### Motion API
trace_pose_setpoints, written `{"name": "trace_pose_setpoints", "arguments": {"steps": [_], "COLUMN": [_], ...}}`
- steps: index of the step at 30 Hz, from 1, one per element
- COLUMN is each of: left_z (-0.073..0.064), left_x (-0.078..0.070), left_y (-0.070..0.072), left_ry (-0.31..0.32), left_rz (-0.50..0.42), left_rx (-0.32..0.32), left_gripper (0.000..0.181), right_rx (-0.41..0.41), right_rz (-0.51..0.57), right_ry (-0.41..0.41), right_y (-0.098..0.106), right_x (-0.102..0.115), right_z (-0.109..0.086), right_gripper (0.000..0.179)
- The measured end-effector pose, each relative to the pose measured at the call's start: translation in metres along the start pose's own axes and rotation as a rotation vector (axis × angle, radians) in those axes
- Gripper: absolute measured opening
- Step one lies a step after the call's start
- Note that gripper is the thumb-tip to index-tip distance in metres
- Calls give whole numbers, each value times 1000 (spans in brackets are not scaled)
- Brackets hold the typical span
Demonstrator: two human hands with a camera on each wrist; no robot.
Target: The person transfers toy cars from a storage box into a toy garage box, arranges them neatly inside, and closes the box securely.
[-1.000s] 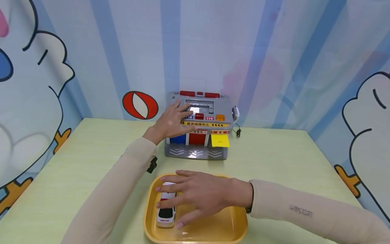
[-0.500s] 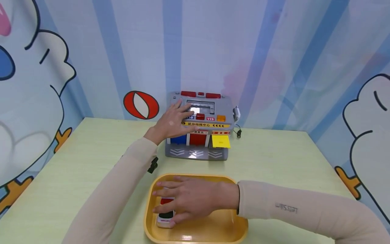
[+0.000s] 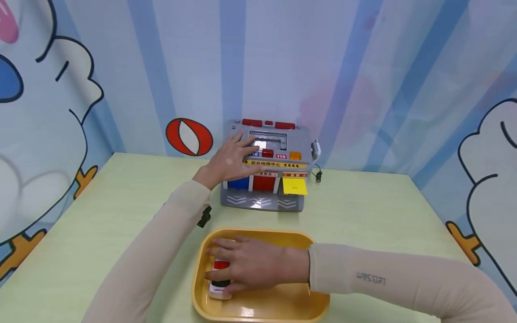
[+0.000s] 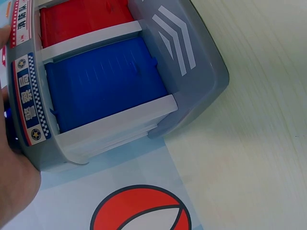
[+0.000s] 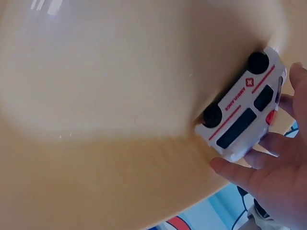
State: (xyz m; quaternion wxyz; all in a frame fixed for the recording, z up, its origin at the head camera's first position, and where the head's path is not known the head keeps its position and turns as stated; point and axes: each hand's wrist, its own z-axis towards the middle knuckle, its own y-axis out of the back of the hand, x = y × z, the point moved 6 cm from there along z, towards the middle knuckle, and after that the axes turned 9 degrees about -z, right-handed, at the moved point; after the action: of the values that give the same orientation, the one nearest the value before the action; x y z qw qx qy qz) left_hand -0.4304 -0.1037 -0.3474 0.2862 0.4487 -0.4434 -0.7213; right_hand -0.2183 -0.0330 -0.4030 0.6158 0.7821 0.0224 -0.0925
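Observation:
My left hand (image 3: 232,160) rests, fingers spread, on the upper left of a grey toy emergency station (image 3: 300,139). The left wrist view shows its blue door (image 4: 105,86) and red door (image 4: 86,19) down, with the hand's edge beside them. Over the left part of a yellow tray (image 3: 262,233) reaches my right hand (image 3: 254,264). Beneath its spread fingers stands a white toy ambulance (image 5: 244,103) with black wheels and a red roof light. Those fingers lie above and along the car; whether they touch it I cannot tell. The hand partly covers the car in the head view.
The station's yellow door (image 3: 294,186) is raised at the right bay. A white handset (image 3: 316,150) hangs on its right side, with a dark coiled cord (image 3: 318,174) by it. A small black object (image 3: 204,216) lies partly behind the left forearm. A patterned backdrop (image 3: 274,58) surrounds the table.
My right hand has moved left and down over the ambulance, covering more of it. The left hand has stayed on the station. The head view has shifted slightly.

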Motion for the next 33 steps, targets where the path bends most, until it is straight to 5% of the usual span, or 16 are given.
{"name": "trace_pose_setpoints", "arguments": {"steps": [33], "left_z": [0], "left_x": [-1], "left_y": [-1], "left_ry": [-12], "left_rz": [17], "left_rx": [-15], "left_gripper": [79], "right_rx": [-3], "right_rz": [-36], "right_ry": [-82], "right_y": [-3], "right_x": [10], "right_z": [7], "right_gripper": [59]}}
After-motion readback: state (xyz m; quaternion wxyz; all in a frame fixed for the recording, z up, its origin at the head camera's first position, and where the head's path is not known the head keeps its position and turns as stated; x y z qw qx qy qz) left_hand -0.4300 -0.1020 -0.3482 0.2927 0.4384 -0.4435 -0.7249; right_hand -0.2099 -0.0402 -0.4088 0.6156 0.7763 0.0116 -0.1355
